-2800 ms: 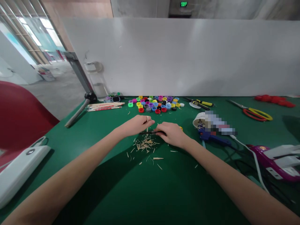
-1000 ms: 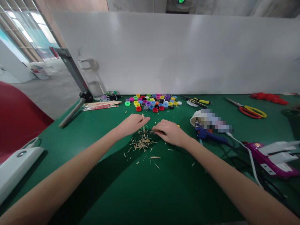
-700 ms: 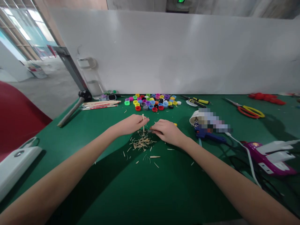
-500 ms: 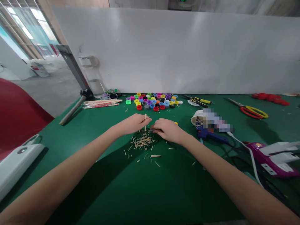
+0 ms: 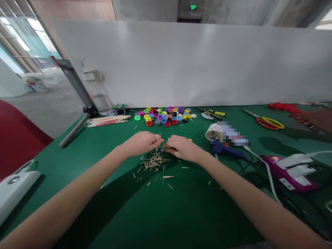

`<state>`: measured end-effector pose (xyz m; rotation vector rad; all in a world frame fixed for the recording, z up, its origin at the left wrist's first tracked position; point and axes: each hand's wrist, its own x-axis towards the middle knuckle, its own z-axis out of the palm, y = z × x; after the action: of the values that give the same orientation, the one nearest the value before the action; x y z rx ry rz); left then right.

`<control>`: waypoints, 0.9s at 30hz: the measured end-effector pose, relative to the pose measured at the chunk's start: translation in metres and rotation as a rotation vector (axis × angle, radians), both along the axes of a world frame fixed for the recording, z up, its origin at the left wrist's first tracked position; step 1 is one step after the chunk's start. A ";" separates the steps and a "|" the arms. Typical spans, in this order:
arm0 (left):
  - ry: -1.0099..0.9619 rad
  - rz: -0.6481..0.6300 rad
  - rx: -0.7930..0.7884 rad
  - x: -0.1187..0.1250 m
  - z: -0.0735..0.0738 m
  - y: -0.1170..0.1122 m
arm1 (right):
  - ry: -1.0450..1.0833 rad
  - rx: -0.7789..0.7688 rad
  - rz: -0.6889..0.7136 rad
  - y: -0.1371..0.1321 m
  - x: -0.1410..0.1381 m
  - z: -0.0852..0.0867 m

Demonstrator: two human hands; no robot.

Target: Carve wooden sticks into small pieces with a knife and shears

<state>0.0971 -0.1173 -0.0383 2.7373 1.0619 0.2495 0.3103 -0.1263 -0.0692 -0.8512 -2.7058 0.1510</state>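
My left hand (image 5: 141, 142) is closed around a thin pale wooden stick (image 5: 157, 137). Only a short end of the stick shows above the fingers. Close beside it on the right, my right hand (image 5: 184, 148) grips a small knife (image 5: 164, 149), its blade pointing left towards the stick. Most of the knife's handle is hidden in the fingers. Below both hands lies a loose heap of wood shavings (image 5: 153, 162), with a larger sliver (image 5: 168, 177) nearer to me.
Coloured bottle caps (image 5: 166, 117) lie along the back, sticks (image 5: 109, 120) to their left. On the right are a blue glue gun (image 5: 227, 150), scissors (image 5: 267, 121), a purple power strip (image 5: 287, 173) and another person's hand (image 5: 315, 119). A white device (image 5: 18, 190) stands at left.
The view has tilted up and shifted right. Less of the stick stands above my left hand now. Another person's hand has come in at the right, by the red thing.
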 end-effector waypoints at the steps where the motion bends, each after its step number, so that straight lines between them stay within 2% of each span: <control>1: -0.031 0.030 0.003 -0.002 0.000 0.002 | -0.007 0.030 -0.005 -0.002 0.003 0.001; 3: -0.143 0.144 0.016 -0.007 0.001 0.007 | -0.031 0.073 -0.034 -0.004 0.010 0.005; 5: -0.278 0.265 0.035 -0.014 0.003 0.013 | -0.066 0.053 -0.073 -0.005 0.018 0.009; 7: -0.349 0.339 0.044 -0.022 0.007 0.017 | -0.099 -0.036 -0.102 -0.004 0.028 0.015; 9: -0.332 0.367 0.040 -0.029 0.012 0.021 | -0.101 -0.136 -0.125 0.000 0.040 0.022; 11: -0.294 0.353 -0.005 -0.035 0.016 0.023 | -0.105 -0.188 -0.165 0.011 0.056 0.034; 13: -0.329 0.299 -0.148 -0.039 0.018 0.023 | -0.115 -0.188 -0.280 0.034 0.078 0.050; 16: -0.444 0.182 -0.382 -0.041 0.016 0.019 | -0.232 -0.244 -0.564 0.086 0.115 0.071; 18: -0.525 0.098 -0.522 -0.042 0.013 0.014 | -0.273 -0.208 -0.777 0.123 0.138 0.076; 20: -0.596 0.056 -0.612 -0.043 0.009 0.008 | -0.339 -0.164 -0.964 0.154 0.158 0.069; 21: -0.611 0.067 -0.636 -0.043 0.007 0.005 | -0.371 -0.194 -1.002 0.165 0.166 0.063; 24: -0.585 0.126 -0.679 -0.046 0.000 -0.002 | -0.432 -0.296 -1.043 0.186 0.183 0.038; 27: -0.615 0.154 -0.711 -0.049 -0.008 -0.005 | -0.469 -0.306 -1.082 0.195 0.194 0.017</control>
<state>0.0484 -0.1225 -0.0461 1.7795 0.9358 0.5627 0.5040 0.0686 -0.0524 -2.5347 -2.1752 0.1244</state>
